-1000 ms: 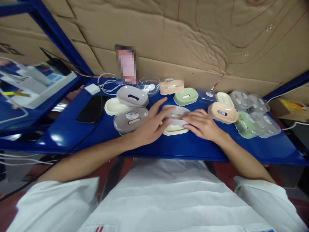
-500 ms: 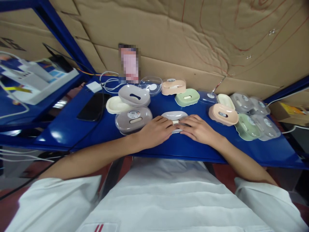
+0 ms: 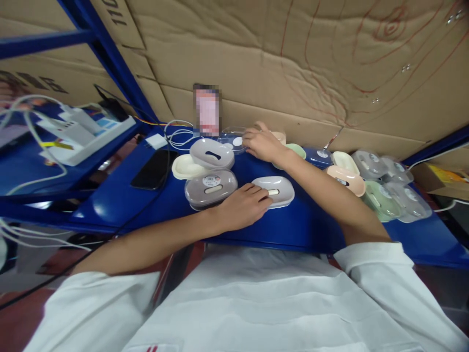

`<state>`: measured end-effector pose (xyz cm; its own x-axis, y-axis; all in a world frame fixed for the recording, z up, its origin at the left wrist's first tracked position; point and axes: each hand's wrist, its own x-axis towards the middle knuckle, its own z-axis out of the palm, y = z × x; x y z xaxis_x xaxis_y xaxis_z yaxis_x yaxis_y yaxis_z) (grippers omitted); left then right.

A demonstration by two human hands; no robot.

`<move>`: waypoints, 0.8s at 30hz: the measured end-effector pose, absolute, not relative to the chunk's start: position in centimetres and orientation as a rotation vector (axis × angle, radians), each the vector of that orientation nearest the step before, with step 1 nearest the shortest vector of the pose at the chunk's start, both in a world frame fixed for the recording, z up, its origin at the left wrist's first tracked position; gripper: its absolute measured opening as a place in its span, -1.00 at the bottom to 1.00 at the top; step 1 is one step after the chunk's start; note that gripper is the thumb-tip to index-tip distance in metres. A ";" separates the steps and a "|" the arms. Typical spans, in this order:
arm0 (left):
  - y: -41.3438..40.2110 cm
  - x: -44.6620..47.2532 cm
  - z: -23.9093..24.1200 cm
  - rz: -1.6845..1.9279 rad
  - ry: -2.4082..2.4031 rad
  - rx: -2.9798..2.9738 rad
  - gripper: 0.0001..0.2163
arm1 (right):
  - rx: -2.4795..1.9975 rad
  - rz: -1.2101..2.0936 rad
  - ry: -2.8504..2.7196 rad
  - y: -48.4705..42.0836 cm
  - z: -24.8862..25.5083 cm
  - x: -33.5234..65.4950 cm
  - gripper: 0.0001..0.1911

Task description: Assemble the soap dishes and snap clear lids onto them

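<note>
Touched front-centre grey dish with left hand, reached rear clear lid with right hand — bent fingers on both, could not verify grip. Risked toppling propped device by overreaching.

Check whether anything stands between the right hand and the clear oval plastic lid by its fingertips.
Nothing visible does: the right hand is at the right edge of the clear oval plastic lid; whether it touches is unclear.
</note>
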<state>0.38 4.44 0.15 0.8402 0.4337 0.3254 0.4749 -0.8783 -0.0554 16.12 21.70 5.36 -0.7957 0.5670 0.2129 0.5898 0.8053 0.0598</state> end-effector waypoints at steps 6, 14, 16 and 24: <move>4.2 0.1 -0.4 -0.540 -0.663 -2.909 -0.85 | -1.059 0.172 -2.305 18.4 5.2 20.8 -0.49; 4.5 0.4 -0.6 -0.668 -0.566 -2.895 -0.92 | -1.378 0.549 -1.902 10.6 0.9 31.6 -0.34; 4.6 0.5 -0.6 -0.669 -0.543 -2.899 -0.92 | -1.412 0.375 -1.954 10.5 0.3 32.3 -0.36; 4.4 0.1 -0.2 -0.590 -0.505 -2.913 -0.90 | -1.343 0.128 -2.388 9.2 0.7 32.1 -0.14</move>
